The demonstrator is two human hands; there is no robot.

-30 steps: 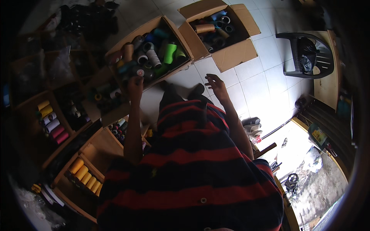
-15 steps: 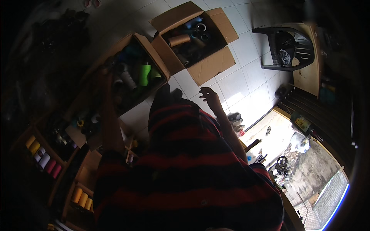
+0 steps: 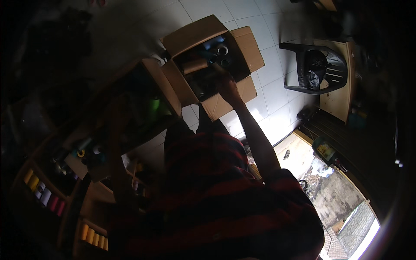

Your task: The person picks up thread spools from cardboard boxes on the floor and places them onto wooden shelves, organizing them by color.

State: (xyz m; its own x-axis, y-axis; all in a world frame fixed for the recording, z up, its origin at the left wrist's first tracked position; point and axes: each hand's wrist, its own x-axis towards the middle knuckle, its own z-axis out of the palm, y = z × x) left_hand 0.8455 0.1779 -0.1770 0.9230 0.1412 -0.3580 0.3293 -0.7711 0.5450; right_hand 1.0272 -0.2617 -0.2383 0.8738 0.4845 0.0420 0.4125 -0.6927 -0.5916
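My right hand (image 3: 227,89) reaches down over the near side of an open cardboard box (image 3: 195,32). Its fingers fade into the shadow inside, so their grip cannot be made out. Close by in that box lie a tan thread cone (image 3: 195,66) and a dark cone with a pale ring end (image 3: 222,50). My left hand (image 3: 116,108) is over the second box (image 3: 162,84) at the left, very dark, its fingers hidden in shadow. A bright green thread cone (image 3: 154,105) shows in that second box, to the right of my left hand.
Wooden shelves at the lower left hold yellow thread cones (image 3: 93,237) and pink ones (image 3: 55,204). A dark plastic chair (image 3: 338,69) with a black bag (image 3: 316,67) stands on the right. Below it, a bright doorway opens outside.
My right hand has moved from beside my body, over the floor, forward into the far box. My left hand stays over the left box. The whole view has shifted and darkened.
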